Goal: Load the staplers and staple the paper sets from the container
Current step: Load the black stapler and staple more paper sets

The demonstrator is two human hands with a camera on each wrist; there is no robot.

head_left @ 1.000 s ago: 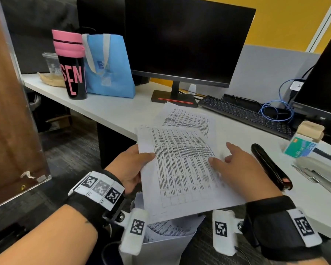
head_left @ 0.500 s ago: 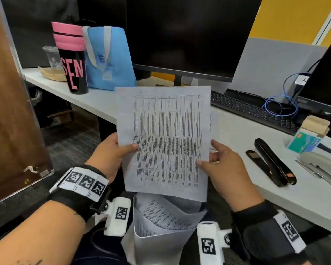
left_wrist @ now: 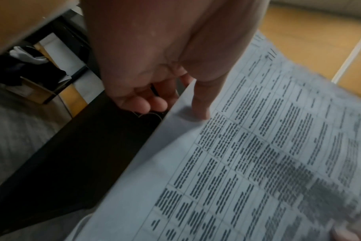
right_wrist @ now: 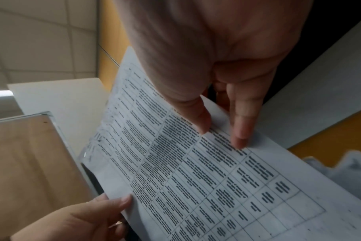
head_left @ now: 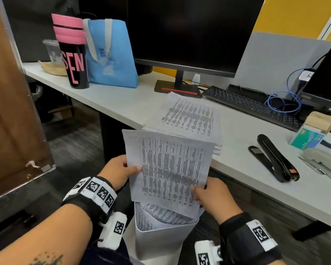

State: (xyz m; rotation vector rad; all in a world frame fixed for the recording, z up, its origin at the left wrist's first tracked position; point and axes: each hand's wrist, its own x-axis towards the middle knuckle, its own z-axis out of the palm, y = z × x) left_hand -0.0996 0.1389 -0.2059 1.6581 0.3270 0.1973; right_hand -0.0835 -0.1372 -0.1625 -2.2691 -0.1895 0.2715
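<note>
Both my forearms reach forward in front of me, below the edge of the tabletop (head_left: 134, 109), wrists level and strapped with black bands. My left hand (head_left: 117, 173) pinches the left edge of a printed paper set (head_left: 170, 169), thumb lying across the front and the other fingers curled behind it (the left wrist view shows them tucked under the sheet). My right hand (head_left: 214, 196) grips the lower right corner of the same set, thumb on the printed face and fingers behind. The set is held tilted in the air just above the white container (head_left: 161, 240), which has more printed sheets in it. Another paper stack (head_left: 189, 119) lies flat on the tabletop beyond, and a black stapler (head_left: 275, 159) rests to the right, well apart from my hands.
</note>
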